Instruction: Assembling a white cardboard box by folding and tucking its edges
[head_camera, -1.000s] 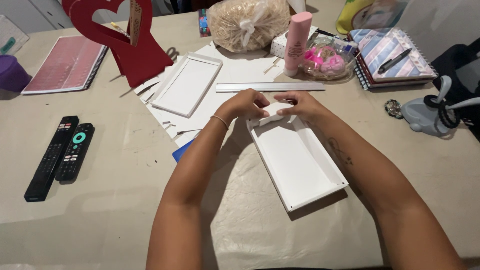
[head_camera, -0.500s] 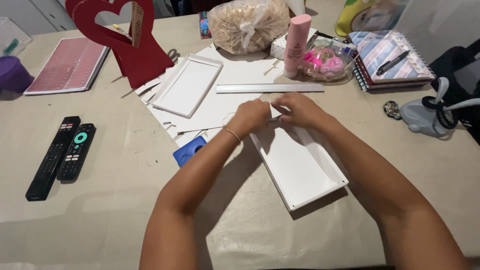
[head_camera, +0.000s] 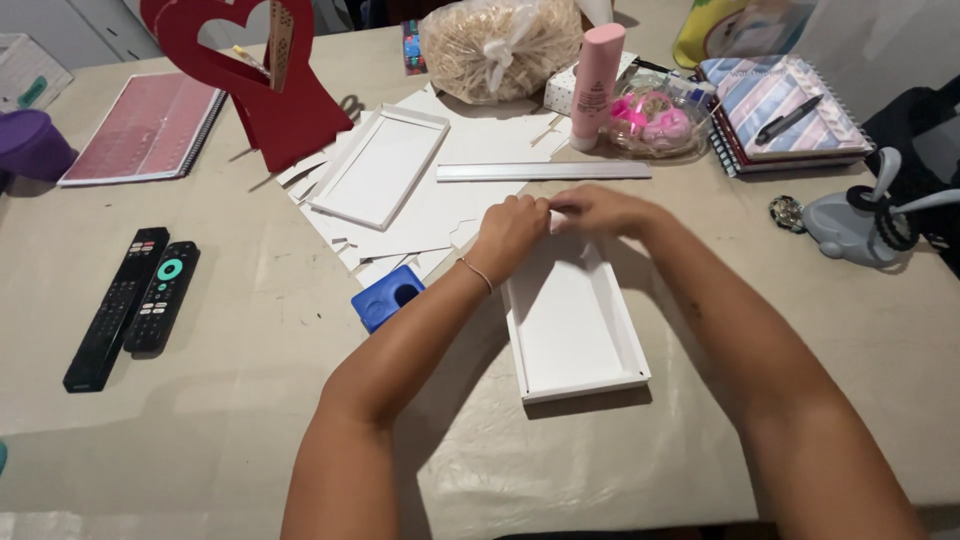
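Hands meet: your left hand (head_camera: 512, 232) and right hand (head_camera: 598, 210) pinch the far end of the white cardboard tray (head_camera: 572, 322), beside the blue block (head_camera: 388, 297)

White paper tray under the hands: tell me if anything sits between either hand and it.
Nothing visible does. The left hand and right hand already press on the far end of the white paper tray; the blue block lies apart, left of it.

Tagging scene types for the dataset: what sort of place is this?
Probably a home table used for paper crafts. Both hands press the far end of a white card tray; cut white card sheets and a red heart cutout lie beyond, and two TV remotes suggest a living space.
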